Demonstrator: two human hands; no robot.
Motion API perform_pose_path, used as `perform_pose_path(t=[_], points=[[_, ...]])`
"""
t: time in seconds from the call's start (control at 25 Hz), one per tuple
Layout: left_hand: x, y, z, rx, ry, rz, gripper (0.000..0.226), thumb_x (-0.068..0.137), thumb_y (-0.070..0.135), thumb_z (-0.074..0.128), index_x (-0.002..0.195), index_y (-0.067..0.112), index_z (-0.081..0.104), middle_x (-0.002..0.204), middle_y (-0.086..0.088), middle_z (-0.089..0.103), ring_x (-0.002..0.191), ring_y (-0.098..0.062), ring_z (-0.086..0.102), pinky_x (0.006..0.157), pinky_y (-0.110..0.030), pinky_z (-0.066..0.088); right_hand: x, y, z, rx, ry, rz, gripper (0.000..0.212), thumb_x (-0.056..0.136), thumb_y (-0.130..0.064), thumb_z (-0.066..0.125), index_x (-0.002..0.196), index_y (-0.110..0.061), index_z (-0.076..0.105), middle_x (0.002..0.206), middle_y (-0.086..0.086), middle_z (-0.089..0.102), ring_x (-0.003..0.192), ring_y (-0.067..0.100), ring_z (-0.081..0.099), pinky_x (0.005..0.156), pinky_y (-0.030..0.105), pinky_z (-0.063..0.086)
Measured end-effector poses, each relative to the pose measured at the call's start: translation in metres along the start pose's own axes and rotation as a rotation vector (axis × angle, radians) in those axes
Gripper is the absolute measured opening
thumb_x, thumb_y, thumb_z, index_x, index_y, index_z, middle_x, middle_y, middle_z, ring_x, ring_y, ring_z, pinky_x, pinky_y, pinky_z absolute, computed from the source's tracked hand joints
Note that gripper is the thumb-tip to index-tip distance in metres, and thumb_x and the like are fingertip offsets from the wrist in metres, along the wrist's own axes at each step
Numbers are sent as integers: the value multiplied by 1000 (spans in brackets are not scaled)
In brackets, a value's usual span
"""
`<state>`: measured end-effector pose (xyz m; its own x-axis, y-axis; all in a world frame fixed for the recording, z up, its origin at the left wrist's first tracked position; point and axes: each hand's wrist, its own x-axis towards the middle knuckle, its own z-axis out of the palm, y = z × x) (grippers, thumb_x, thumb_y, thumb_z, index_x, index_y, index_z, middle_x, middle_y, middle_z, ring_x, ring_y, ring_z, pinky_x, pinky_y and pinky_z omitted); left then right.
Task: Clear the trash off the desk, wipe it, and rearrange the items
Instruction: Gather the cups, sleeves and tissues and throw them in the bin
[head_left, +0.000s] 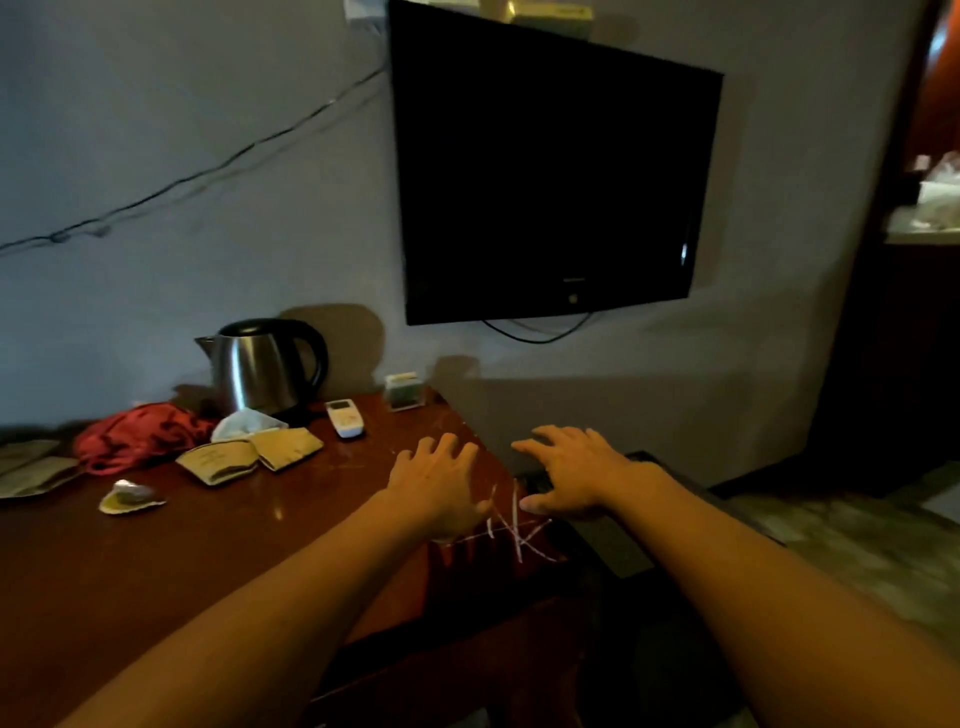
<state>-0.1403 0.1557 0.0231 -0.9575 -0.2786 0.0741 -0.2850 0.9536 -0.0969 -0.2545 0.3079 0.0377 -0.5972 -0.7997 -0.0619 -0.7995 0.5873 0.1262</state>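
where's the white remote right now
In the head view the remote lies on the desk toward the back, just right of the kettle and left of the small box.

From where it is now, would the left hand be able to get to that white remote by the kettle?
Probably yes. The left hand is open over the desk, and the white remote lies just beyond it with bare desktop between them; the kettle stands behind.

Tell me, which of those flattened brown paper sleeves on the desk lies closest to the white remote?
The right-hand paper sleeve, just left of the white remote and below the kettle. The other paper sleeve overlaps its left end, nearer the red cloth.
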Motion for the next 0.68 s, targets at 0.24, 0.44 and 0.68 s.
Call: perform_pose_path(t=[0.24, 0.44, 0.68], points=[[-4, -65, 2, -16, -28, -126, 84, 89, 63, 51, 154, 27, 12, 162, -6, 10, 147, -34, 15, 114, -55, 29, 46, -47, -15, 7, 32, -92, 88, 86, -66, 54, 154, -33, 10, 161, 6, 4, 146, 35, 12, 116, 56, 15], [-12, -116, 9, -26, -41, -224, 81, 91, 61, 51, 154, 27, 15, 161, -7, 10, 145, -35, 19, 112, -51, 34, 84, -87, -22, 32, 22, -168, 91, 84, -65, 58, 154, -34, 9, 161, 6, 7, 145, 36, 16, 115, 54, 21], [-15, -177, 38, -53, -77, -326, 78, 92, 57, 52, 154, 26, 16, 161, -7, 10, 145, -36, 19, 110, -51, 34, 139, -136, -10, 132, -62, -225, 93, 82, -63, 63, 153, -37, 8, 160, 2, 6, 142, 38, 20, 111, 56, 30]])
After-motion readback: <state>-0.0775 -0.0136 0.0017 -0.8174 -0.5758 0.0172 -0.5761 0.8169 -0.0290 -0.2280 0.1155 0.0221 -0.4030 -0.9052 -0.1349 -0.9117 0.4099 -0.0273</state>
